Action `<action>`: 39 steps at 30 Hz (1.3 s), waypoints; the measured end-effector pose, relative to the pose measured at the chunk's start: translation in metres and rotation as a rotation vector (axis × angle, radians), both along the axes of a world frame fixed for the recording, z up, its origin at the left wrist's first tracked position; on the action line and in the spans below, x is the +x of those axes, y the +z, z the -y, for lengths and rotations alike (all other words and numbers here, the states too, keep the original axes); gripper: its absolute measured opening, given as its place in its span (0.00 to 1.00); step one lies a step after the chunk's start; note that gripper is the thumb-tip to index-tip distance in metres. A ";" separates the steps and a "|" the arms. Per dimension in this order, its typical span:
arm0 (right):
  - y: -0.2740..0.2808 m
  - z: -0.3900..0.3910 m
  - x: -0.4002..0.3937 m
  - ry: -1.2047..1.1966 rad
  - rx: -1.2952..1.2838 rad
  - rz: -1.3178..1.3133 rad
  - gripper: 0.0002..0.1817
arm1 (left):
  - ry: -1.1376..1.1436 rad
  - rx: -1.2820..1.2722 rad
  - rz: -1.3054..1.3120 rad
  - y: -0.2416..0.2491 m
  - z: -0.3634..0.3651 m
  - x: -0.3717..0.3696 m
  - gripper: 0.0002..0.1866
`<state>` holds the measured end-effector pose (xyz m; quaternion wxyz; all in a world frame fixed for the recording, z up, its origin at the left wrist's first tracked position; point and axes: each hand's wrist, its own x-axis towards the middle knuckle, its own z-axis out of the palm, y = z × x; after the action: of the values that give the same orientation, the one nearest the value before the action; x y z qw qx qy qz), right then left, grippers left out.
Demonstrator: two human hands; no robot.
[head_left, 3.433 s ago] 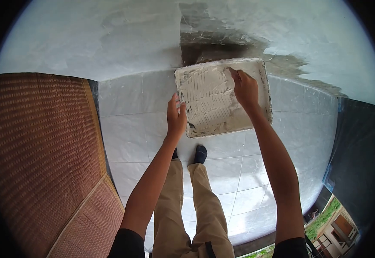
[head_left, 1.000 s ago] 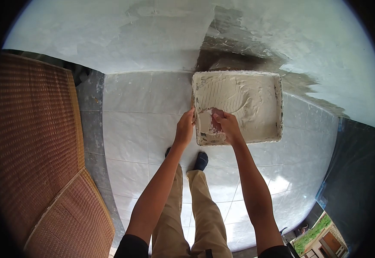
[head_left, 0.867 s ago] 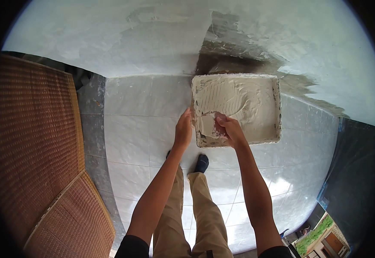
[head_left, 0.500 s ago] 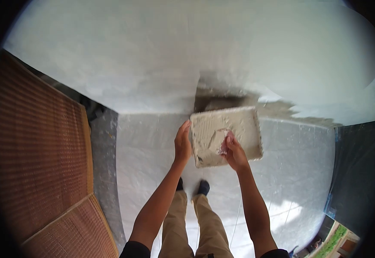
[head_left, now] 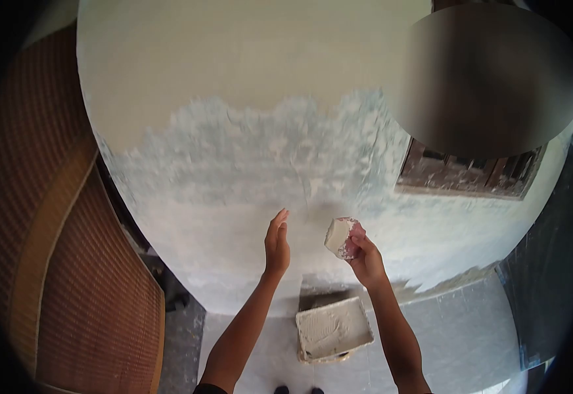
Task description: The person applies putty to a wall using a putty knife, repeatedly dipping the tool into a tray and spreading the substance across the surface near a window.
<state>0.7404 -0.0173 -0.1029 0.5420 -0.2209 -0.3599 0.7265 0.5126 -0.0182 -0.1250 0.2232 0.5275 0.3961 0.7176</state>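
Note:
My right hand (head_left: 368, 262) grips a pinkish scraper (head_left: 353, 244) in front of the wall, thumb on its near face. A thick lump of off-white putty (head_left: 338, 235) covers the scraper's left part. My left hand (head_left: 277, 248) is raised to the left of it, fingers stretched upward and holding nothing. Below both hands, a shallow rectangular tray (head_left: 339, 350) spread with the same putty sits low by the foot of the wall.
The wall (head_left: 247, 154) ahead has patchy grey-white coating below a cream upper area. A dark wooden window frame (head_left: 470, 174) is set into it at right. Brown woven panels (head_left: 96, 276) stand at left, dark sheeting (head_left: 543, 262) at right. Grey floor (head_left: 444, 328) lies below.
My right hand has lifted the scraper out of the tray, now loaded with putty. My left hand has left the tray's side. The view has tilted up the wall.

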 end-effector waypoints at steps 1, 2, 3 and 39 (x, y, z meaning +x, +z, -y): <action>0.022 -0.002 -0.002 -0.003 0.029 -0.006 0.24 | -0.003 0.029 -0.006 0.023 -0.002 -0.002 0.21; 0.042 -0.004 -0.003 -0.021 0.053 -0.023 0.24 | 0.008 0.064 -0.017 0.047 -0.003 -0.005 0.21; 0.062 -0.006 -0.004 -0.039 0.075 -0.042 0.25 | 0.018 0.096 -0.029 0.071 -0.002 -0.007 0.21; 0.207 -0.118 -0.041 -1.324 1.721 1.507 0.26 | 0.568 0.440 -0.715 0.183 -0.091 -0.006 0.33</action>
<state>0.6991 0.1003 0.1045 0.4271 -0.2886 -0.7395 -0.4331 0.5064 0.0729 0.0585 -0.2467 0.6463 0.4150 0.5909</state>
